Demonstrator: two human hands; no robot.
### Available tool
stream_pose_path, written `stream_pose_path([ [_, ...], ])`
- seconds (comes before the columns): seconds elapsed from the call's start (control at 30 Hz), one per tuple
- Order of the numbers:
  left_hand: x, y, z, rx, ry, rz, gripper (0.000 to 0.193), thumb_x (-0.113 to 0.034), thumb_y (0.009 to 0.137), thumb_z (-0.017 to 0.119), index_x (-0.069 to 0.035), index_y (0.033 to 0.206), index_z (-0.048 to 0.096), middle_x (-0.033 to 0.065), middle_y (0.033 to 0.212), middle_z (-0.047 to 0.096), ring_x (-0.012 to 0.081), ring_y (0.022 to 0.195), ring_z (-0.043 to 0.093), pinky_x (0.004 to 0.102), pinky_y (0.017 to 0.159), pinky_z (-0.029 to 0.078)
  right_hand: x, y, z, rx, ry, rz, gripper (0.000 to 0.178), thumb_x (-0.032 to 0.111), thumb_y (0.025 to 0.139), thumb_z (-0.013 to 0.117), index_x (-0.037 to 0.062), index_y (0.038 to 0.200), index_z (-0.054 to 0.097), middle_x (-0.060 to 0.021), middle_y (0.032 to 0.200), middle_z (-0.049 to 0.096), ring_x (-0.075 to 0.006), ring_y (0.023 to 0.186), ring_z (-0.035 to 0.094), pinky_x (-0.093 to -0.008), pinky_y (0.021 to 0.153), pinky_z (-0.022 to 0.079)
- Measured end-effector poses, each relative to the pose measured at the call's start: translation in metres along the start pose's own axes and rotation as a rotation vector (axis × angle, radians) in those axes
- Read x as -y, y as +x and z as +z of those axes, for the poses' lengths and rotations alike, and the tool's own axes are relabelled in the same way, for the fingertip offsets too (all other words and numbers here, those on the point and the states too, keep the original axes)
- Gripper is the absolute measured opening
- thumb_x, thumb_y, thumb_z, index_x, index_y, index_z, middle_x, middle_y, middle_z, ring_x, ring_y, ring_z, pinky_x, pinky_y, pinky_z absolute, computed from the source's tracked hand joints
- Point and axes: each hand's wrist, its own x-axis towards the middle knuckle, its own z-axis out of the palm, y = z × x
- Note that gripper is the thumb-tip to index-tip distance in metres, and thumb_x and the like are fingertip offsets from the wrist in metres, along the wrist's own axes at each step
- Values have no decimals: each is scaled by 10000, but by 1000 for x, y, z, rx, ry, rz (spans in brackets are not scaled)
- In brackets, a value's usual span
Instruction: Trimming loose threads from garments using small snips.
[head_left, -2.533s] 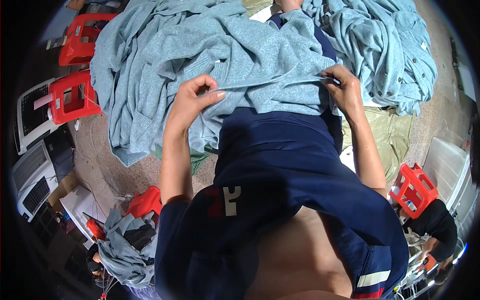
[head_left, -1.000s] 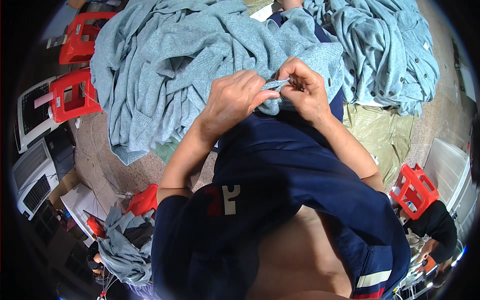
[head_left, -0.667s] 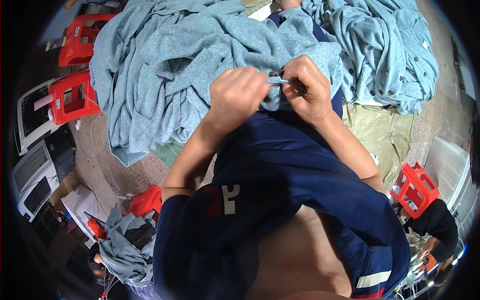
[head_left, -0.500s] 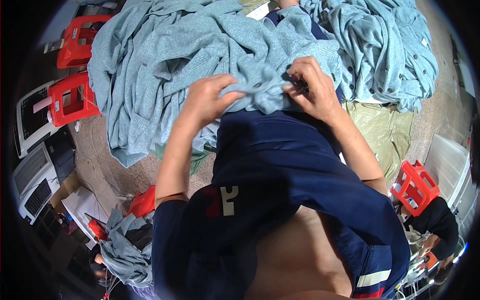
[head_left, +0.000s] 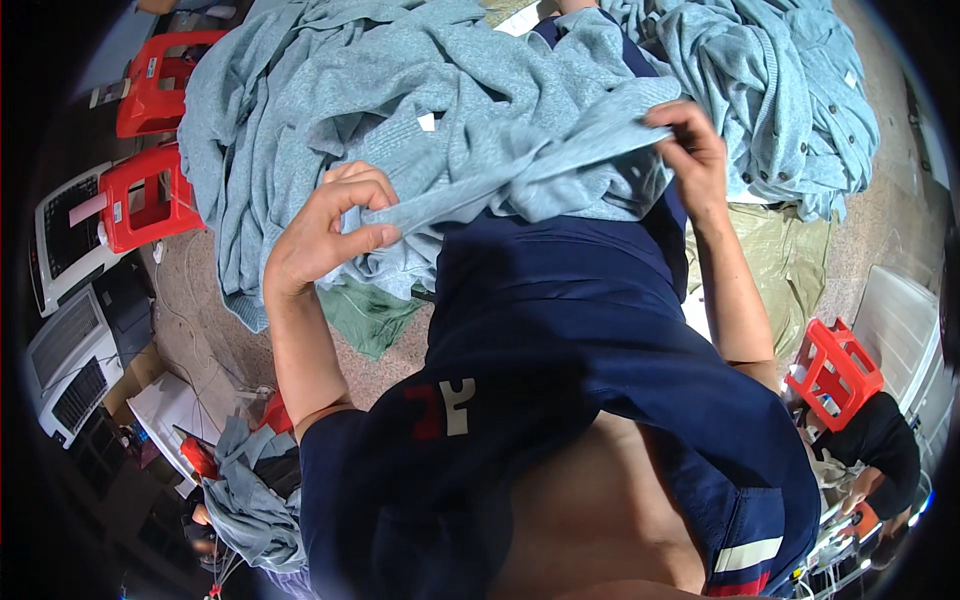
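Observation:
A light blue knitted garment point(head_left: 560, 165) lies across my lap, with one edge stretched between my two hands in a long band. My left hand point(head_left: 335, 225) pinches the band's left end between thumb and fingers. The other end, higher and to the right, is gripped by my right hand point(head_left: 693, 165), whose fingertips are slightly blurred. Beyond and left of my hands spreads a big heap of similar blue knitwear point(head_left: 270, 130). On it a small white label point(head_left: 427, 122) shows. The garment's full shape is lost among the folds.
More blue knitwear with dark buttons point(head_left: 790, 100) lies at the far right, above an olive sheet point(head_left: 770, 260). Red plastic stools point(head_left: 150, 198) stand at left, and another red stool point(head_left: 835, 375) at right. A person in black point(head_left: 885, 450) is at the lower right.
My hands have moved apart, left hand leftward and nearer, right hand rightward. The bunched fabric is now pulled into a taut band. A white label has come into view; a dark item by my right hand no longer shows.

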Motion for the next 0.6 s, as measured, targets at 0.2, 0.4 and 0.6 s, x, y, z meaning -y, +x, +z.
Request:
stream_pose_path([
  [0.2, -47, 30, 29, -167, -613, 37, 248, -211, 839, 718, 3, 936, 641, -4, 931, 608, 75, 848, 530, 246, 746, 426, 74, 11, 36, 99, -219, -636, 170, 15, 817, 650, 17, 986, 664, -93, 900, 661, -219, 784, 655, -305, 701, 528],
  [0.4, -70, 61, 59, -251, -705, 15, 243, -211, 926, 666, 4, 1037, 648, -55, 856, 599, 7, 768, 492, 174, 686, 392, 94, 8, 77, 134, -446, -796, 212, 20, 698, 702, 27, 907, 669, -69, 828, 608, -199, 660, 641, -302, 527, 512],
  [0.6, -73, 55, 67, -319, -398, 51, 331, -20, 741, 821, -16, 1015, 636, -82, 859, 538, 20, 636, 371, 207, 532, 311, 85, 2, 85, 188, -396, -688, 190, 26, 728, 738, 46, 887, 634, -59, 843, 602, -202, 662, 629, -316, 553, 508],
])
